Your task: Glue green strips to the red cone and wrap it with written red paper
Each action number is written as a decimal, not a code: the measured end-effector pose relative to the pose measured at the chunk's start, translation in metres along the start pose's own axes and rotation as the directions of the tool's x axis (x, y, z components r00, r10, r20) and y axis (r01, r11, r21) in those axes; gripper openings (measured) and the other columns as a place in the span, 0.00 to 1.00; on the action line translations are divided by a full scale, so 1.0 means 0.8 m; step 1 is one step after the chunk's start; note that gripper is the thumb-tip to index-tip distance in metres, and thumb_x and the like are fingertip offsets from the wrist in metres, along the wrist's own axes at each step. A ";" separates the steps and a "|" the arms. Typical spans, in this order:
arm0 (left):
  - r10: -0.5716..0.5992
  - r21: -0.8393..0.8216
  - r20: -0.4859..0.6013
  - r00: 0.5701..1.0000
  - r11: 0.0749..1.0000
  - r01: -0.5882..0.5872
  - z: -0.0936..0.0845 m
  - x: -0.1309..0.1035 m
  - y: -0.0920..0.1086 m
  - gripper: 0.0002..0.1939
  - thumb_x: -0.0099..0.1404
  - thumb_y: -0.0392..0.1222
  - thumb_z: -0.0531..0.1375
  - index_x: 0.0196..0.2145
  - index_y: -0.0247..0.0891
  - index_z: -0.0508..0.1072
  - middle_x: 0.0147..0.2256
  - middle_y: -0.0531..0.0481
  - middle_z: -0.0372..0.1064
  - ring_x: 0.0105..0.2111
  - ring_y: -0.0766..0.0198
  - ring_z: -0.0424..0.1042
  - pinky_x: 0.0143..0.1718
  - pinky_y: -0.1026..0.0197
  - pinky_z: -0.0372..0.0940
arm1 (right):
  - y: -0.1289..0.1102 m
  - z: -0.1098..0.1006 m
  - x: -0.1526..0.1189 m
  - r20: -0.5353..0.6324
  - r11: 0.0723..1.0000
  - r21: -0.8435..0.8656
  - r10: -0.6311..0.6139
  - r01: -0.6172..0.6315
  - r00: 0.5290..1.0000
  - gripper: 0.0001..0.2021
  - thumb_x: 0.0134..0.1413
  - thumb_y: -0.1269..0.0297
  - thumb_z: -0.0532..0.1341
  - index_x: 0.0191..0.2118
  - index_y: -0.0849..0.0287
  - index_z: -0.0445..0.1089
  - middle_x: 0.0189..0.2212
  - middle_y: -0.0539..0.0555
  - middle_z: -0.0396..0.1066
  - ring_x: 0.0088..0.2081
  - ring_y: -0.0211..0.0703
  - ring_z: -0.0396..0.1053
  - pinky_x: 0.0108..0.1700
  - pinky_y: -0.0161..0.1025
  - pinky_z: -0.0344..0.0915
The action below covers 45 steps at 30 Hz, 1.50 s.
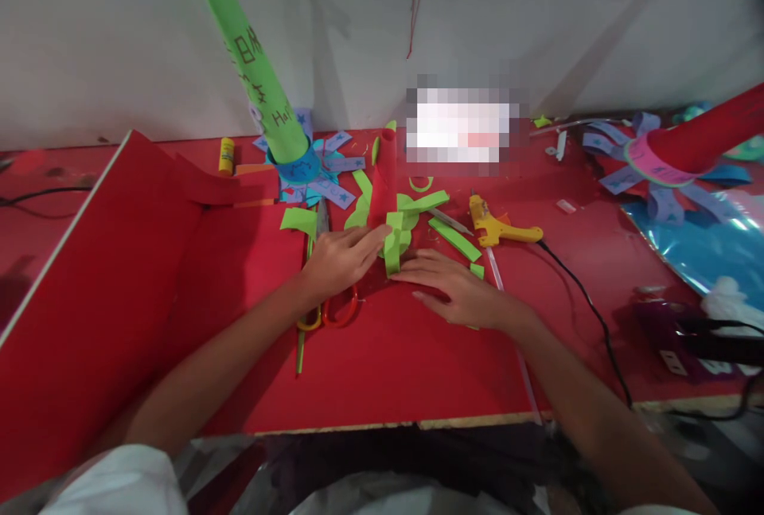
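Evidently the green paper strip (392,243) is being steadied from both sides, at the foot of the red paper tube (383,189) around the middle of the worktop (406,372); the right hand (454,286) lies with fingers outstretched, unclenched, their tips at the strip's near end; the left hand's (340,260) fingers reach its other side, extended together, thumb hidden, so I cannot tell whether they pinch it; the yellow glue gun (498,227) sits toward the right edge, presumably for easy reach; bare surface runs to the near edge, while the scissors (341,312) crowd the left hand and the wall (286,45) closes the far edge.
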<state>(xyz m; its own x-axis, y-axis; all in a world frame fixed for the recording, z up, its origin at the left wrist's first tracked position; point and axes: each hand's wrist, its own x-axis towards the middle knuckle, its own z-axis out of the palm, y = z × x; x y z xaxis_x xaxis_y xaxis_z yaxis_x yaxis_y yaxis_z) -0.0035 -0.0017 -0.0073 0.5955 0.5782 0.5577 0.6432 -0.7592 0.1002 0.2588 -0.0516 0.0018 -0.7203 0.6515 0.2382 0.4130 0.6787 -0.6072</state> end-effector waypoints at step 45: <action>-0.127 0.080 -0.008 0.992 0.989 0.127 0.006 0.000 -0.002 0.11 0.72 0.34 0.56 0.46 0.39 0.78 0.35 0.51 0.82 0.30 0.65 0.78 0.29 0.64 0.64 | 0.020 0.008 0.013 -0.021 0.887 -0.462 -0.027 0.015 0.999 0.25 0.66 0.76 0.53 0.67 0.64 0.64 0.65 0.61 0.67 0.69 0.60 0.57 0.69 0.60 0.60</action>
<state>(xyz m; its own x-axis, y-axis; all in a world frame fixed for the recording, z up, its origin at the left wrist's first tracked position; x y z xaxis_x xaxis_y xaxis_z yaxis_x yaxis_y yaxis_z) -0.0023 0.0012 -0.0114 0.5053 0.6674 0.5470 0.7500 -0.6532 0.1042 0.2543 -0.0358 -0.0107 -0.7196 0.6396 0.2703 0.6133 0.7680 -0.1845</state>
